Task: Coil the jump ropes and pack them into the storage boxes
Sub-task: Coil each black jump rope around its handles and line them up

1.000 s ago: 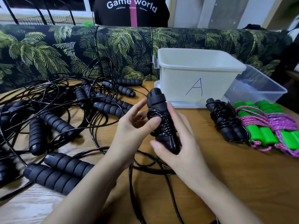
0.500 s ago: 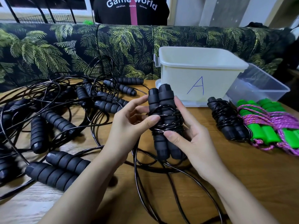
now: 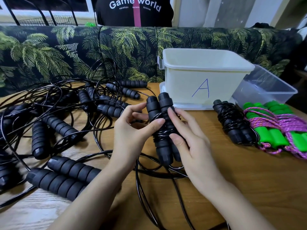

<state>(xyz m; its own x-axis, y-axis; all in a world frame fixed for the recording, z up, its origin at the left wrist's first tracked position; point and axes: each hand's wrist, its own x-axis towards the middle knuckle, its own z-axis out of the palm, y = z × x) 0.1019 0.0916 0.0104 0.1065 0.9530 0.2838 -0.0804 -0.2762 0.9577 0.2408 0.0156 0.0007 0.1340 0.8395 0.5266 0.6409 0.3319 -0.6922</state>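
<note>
Coiling step: left hand (image 3: pixel 132 130) and right hand (image 3: pixel 187 138) both grip the paired black ribbed foam rope handles (image 3: pixel 162 130), left of the white plastic box marked A (image 3: pixel 206 77). Loose cord remains; the next move is probably more wraps.

Handle pair (image 3: pixel 159 128): now showing both black handles side by side, upright, where a second ago only one was facing the camera.
Right hand (image 3: pixel 191 146): sliding round to the right side, fingertips now pressing the wound cord.
Left hand (image 3: pixel 132 131): thumb now lying across the coils.
Loose cord (image 3: pixel 144 188): now looping wider across the counter (image 3: pixel 249 180).
</note>
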